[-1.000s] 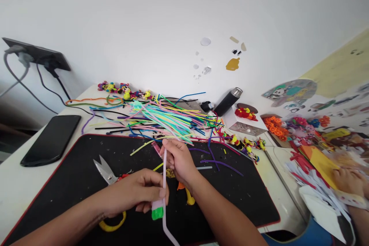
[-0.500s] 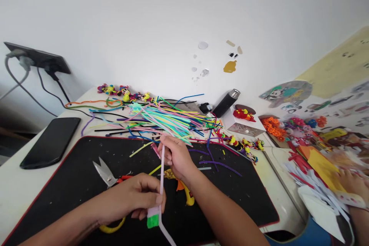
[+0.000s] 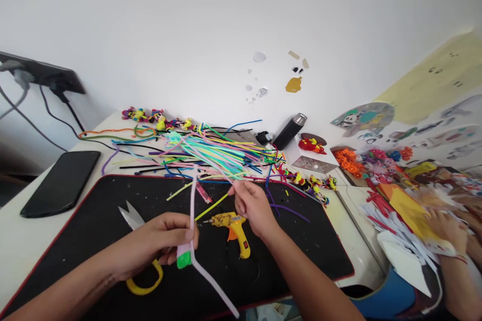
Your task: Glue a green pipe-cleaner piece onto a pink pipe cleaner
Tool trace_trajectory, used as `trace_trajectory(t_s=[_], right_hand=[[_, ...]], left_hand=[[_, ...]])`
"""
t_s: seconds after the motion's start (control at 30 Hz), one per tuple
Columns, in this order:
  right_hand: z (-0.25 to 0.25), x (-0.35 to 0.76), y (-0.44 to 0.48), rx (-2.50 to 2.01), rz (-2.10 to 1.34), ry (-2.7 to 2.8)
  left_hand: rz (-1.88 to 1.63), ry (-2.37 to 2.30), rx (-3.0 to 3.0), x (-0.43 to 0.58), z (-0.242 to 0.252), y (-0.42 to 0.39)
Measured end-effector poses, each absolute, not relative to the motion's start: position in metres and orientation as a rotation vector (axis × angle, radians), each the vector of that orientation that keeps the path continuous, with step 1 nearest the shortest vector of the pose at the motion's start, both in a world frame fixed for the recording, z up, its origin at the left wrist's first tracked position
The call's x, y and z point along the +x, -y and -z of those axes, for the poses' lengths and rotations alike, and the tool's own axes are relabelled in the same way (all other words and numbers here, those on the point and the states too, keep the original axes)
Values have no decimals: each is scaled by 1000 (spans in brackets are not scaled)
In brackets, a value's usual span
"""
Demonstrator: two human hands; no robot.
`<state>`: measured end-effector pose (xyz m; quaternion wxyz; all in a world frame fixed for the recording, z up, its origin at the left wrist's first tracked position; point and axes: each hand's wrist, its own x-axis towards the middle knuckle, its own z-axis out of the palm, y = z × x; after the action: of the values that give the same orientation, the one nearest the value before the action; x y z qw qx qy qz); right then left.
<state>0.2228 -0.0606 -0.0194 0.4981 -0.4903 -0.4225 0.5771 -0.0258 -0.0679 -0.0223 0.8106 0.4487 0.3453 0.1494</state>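
Observation:
My left hand (image 3: 171, 238) is closed around a pale pink pipe cleaner (image 3: 193, 195), bent below my thumb so its lower end slants down right. Pinched alongside it is a small pale pink piece with a green end (image 3: 184, 260). My right hand (image 3: 252, 205) is at the near edge of the pipe cleaner pile (image 3: 214, 153), fingers pinched where a thin pink strand meets the fingertips. Between my hands lies a yellow glue gun (image 3: 235, 228). Scissors (image 3: 131, 216) with yellow handles lie partly under my left hand.
A black mat (image 3: 113, 241) covers the table front. A phone (image 3: 60, 183) lies left; a pink lighter (image 3: 204, 193) is near the pile. Behind stand a black flask (image 3: 289, 131) and a white box (image 3: 311, 158). Small figures line the back. Another person's hand (image 3: 446, 230) is at right.
My right hand has left the top of the pink pipe cleaner and moved right to the pile's edge, uncovering the glue gun. My left hand has shifted slightly left and up with its pieces.

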Motion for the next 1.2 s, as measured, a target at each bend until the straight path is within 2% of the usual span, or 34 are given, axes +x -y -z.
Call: trace_trajectory(t_s=[0.3, 0.47, 0.8, 0.97, 1.2], right_hand=[[17, 282, 113, -1740, -982, 1575], [26, 277, 130, -1974, -928, 1791], [49, 259, 139, -2086, -798, 1904], [60, 262, 139, -1946, -938, 1714], [70, 267, 141, -1633, -1465, 1159]], left_hand=[[-405, -843, 861, -34, 27, 66], [-430, -853, 840, -35, 23, 65], [-463, -850, 862, -35, 19, 63], [-535, -847, 860, -47, 13, 61], [-546, -809, 867, -56, 17, 60]])
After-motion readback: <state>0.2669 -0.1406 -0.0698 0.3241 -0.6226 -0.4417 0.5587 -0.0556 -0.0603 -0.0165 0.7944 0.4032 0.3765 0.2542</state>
